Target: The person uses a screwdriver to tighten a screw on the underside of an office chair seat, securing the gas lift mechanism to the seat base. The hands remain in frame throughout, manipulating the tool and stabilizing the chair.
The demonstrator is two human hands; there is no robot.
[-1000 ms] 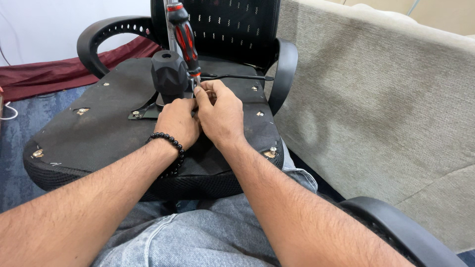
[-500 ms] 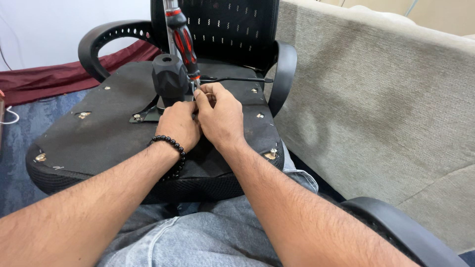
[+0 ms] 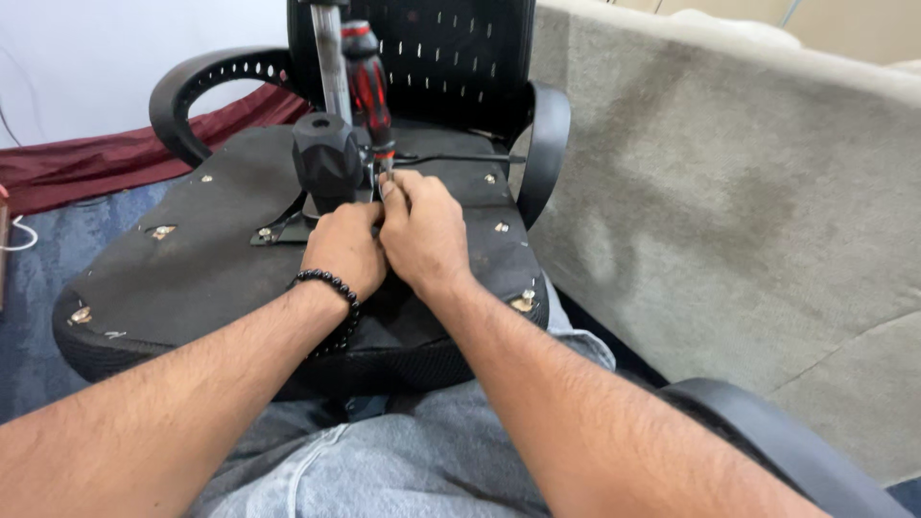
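Screwdriver (image 3: 369, 91), red-and-black handle, stands nearly upright at the centre of the upturned chair seat (image 3: 192, 269), tip down by the metal mounting plate (image 3: 288, 228). Your right hand (image 3: 427, 230) is curled shut with its fingertips pinched at the lower shaft of the screwdriver, just under the handle. Your left hand (image 3: 345, 247) is closed too, pressed against the right one, knuckles touching; it sits just below the black gas-lift housing (image 3: 326, 165). Can't tell whether the left fingers actually hold anything, they're hidden behind the hand. Black bead bracelet (image 3: 331, 293) on your left wrist.

Seat lies underside-up across your lap, jeans (image 3: 403, 460) showing below its front edge. Chrome gas-lift column (image 3: 331, 58) rises from the housing, just left of the screwdriver handle. A thin black lever rod (image 3: 460, 158) runs right from the mechanism. Bolts at the seat corners: one near your right forearm (image 3: 523, 302), one at the far left edge (image 3: 82, 315). Perforated black backrest (image 3: 451, 58) stands behind, curved armrests on either side. Grey sofa (image 3: 729, 211) fills the right side of the view.
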